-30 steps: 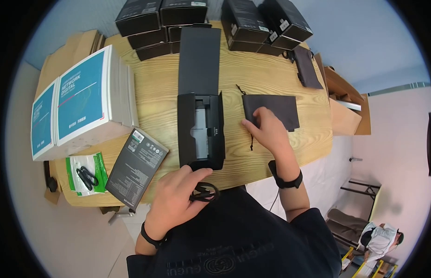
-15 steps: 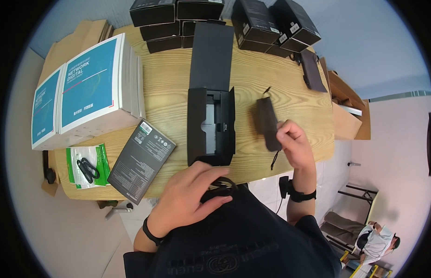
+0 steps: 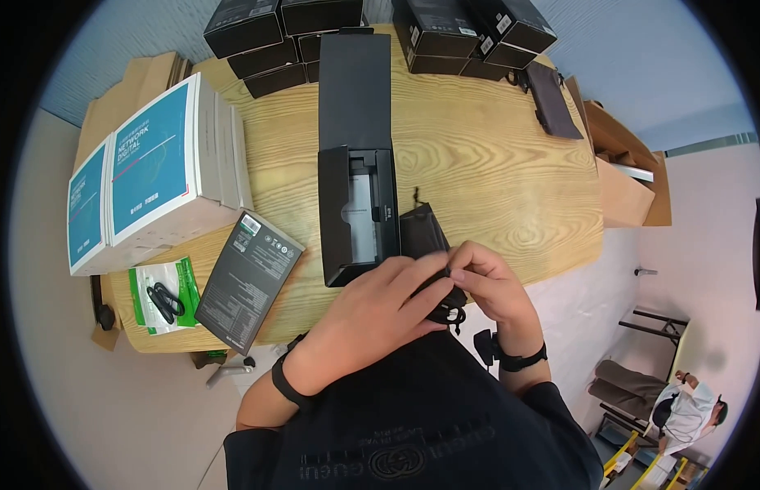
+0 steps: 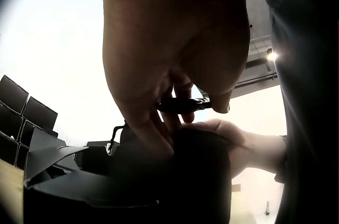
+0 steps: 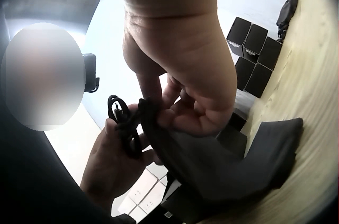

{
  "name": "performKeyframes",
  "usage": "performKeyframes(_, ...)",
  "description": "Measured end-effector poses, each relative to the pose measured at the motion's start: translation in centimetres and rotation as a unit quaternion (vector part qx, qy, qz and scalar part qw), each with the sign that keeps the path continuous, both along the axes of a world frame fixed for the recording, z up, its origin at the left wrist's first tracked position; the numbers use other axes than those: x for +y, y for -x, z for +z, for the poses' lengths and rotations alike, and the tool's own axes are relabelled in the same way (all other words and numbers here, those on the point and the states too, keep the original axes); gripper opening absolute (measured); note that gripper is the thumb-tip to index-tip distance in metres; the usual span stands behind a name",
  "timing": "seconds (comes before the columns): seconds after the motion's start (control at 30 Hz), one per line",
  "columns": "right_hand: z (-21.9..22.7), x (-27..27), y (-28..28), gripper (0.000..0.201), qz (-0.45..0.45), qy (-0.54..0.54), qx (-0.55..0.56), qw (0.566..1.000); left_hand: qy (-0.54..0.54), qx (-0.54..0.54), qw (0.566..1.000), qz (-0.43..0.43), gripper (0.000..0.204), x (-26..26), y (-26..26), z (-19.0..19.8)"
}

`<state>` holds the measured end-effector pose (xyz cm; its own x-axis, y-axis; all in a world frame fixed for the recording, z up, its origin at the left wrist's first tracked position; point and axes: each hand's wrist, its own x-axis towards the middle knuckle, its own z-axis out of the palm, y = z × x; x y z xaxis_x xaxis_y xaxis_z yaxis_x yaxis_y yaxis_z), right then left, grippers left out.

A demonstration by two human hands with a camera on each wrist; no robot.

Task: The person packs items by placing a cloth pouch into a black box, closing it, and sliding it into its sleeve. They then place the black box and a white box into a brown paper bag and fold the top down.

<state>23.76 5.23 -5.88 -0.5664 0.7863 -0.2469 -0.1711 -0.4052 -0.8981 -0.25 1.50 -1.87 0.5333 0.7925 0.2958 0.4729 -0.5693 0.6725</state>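
A dark pouch lies slanting from the table toward the body, right of the open black box. My right hand pinches the pouch's near end, thumb against fingers; in the right wrist view the pouch hangs from that hand. My left hand meets it there and holds a coiled black cable, seen in the right wrist view as a cable in the left hand. In the left wrist view, a black piece sits between the left thumb and fingers.
Left of the open box lie a dark printed box, a green-edged bag with a cable, and blue-white boxes. Black boxes are stacked at the back. Another pouch lies back right, near a cardboard box.
My right hand lifted the flat pouch off the table and brought it left to my left hand. The left hand, with the cable, moved right toward it.
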Motion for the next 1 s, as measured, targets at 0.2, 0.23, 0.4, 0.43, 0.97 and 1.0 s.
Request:
performKeyframes(0.2,-0.1,0.4,-0.1,0.005,0.023,0.029,0.069,0.997,0.019,0.007,1.0,-0.004,0.056,0.0,-0.2,0.1)
performKeyframes(0.23,0.0,0.5,-0.1,0.005,0.023,0.034,0.061,0.997,0.011,0.001,1.0,-0.004,0.057,-0.1,-0.3,-0.1)
performKeyframes(0.4,-0.4,0.5,-0.1,0.005,0.013,0.018,0.043,0.999,-0.039,-0.018,0.999,-0.01,0.056,0.1,-0.2,0.0)
performKeyframes(0.43,0.1,0.4,0.1,0.005,0.006,0.022,0.029,0.999,-0.041,-0.019,0.999,-0.004,0.056,0.1,-0.1,0.0)
performKeyframes(0.97,1.1,-1.5,1.5,0.009,-0.089,-0.299,-0.175,0.934,0.054,0.118,0.984,0.12,0.036,-0.2,-0.6,2.3)
performKeyframes(1.0,1.2,-1.5,1.8,0.012,-0.083,-0.367,-0.19,0.907,0.056,0.118,0.984,0.121,0.036,-0.3,-0.8,2.6)
